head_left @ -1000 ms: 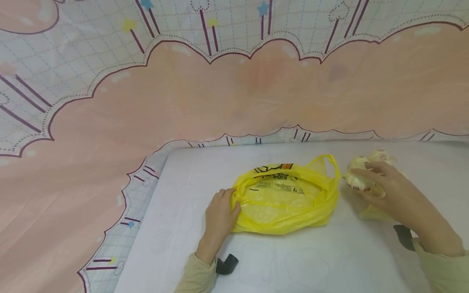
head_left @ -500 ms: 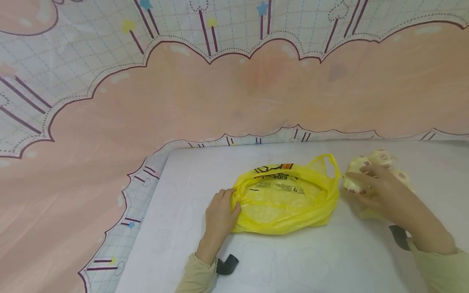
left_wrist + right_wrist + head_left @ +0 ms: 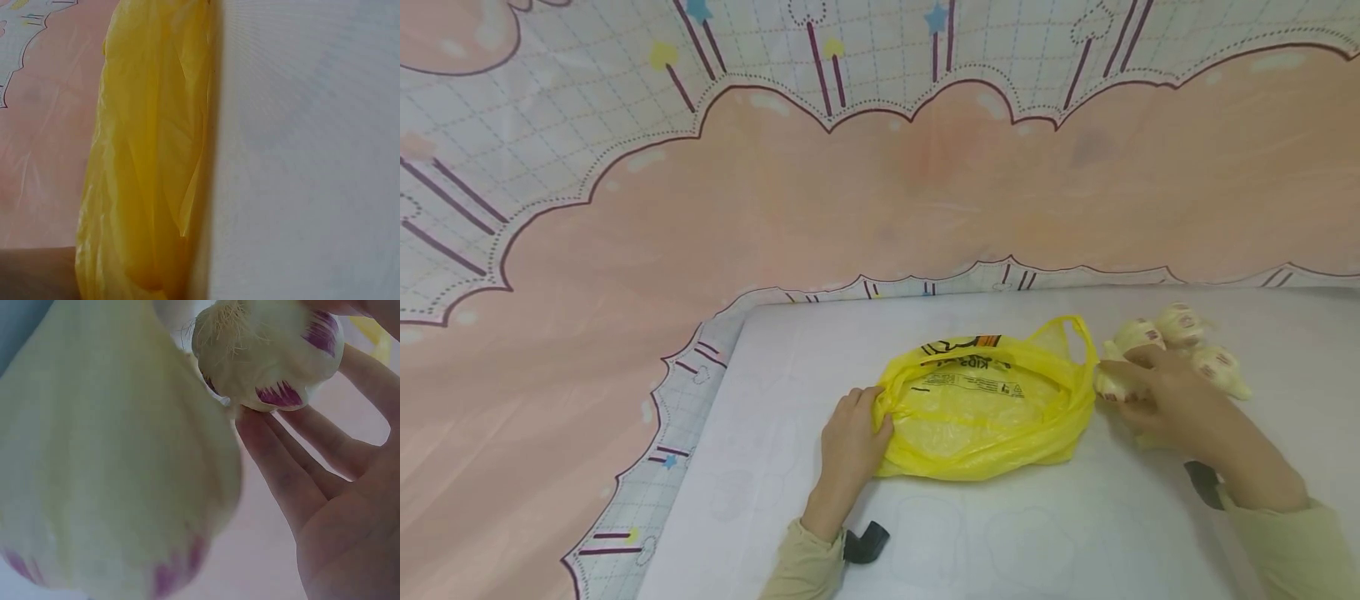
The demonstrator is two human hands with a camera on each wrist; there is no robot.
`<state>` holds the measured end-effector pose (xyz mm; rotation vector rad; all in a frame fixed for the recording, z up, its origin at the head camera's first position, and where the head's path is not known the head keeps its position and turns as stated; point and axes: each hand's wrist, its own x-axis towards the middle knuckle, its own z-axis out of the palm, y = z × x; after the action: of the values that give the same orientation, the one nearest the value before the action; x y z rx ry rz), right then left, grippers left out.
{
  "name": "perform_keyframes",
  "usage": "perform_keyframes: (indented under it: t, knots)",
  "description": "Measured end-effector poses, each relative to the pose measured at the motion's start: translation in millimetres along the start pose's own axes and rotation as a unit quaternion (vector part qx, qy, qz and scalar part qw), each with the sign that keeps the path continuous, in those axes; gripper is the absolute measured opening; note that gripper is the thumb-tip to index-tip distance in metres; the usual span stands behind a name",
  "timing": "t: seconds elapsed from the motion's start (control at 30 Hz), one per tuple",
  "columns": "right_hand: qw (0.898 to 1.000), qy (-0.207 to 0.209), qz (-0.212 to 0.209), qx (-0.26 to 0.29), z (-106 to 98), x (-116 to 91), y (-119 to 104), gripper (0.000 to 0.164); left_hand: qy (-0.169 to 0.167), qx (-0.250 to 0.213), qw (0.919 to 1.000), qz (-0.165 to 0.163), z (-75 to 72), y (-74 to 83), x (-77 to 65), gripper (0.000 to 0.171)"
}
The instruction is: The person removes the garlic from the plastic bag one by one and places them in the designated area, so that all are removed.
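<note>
A yellow plastic bag (image 3: 985,457) lies on the white table with its mouth spread open. My left hand (image 3: 850,437) pinches the bag's left rim; in the left wrist view yellow film (image 3: 150,125) fills the middle. Just right of the bag, my right hand (image 3: 1180,404) grips a garlic bulb (image 3: 1111,383) between thumb and fingers, close to the bag's right side. The right wrist view shows this purple-marked bulb (image 3: 269,362) with its roots, and another garlic bulb (image 3: 112,462) large in front.
Around the right hand sit more garlic bulbs: one behind the fingers (image 3: 1141,333), one farther back (image 3: 1182,323), one to the right (image 3: 1219,371) and one partly hidden under the hand (image 3: 1152,439). A patterned cloth (image 3: 925,200) stands behind the table.
My right hand has shifted left toward the bag with the garlic bulb, uncovering the bulbs behind and to the right. The left hand and bag stay still.
</note>
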<state>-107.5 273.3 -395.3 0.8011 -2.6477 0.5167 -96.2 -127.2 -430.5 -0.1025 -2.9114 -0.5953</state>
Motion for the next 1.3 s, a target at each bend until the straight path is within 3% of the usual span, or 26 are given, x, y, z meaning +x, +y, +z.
perform_keyframes:
  t: [0.6,0.9,1.13,1.3]
  knots:
    - [1.000,-0.024,0.010,-0.005,8.6,0.5,-3.5,0.044,0.007,-0.004,1.0000,0.005,0.7,-1.1,-0.8,0.038]
    - [0.997,-0.057,0.046,-0.006,8.3,1.3,-6.8,0.038,0.005,-0.004,1.0000,0.004,0.8,-1.9,-1.2,0.039]
    - [0.999,-0.037,0.034,-0.012,11.4,3.5,-8.0,0.029,0.002,-0.003,1.0000,0.003,1.6,-1.8,-0.8,0.039]
    - [0.998,-0.045,0.041,-0.009,13.1,5.3,-8.2,0.027,0.004,-0.001,1.0000,0.003,1.4,-2.1,0.0,0.039]
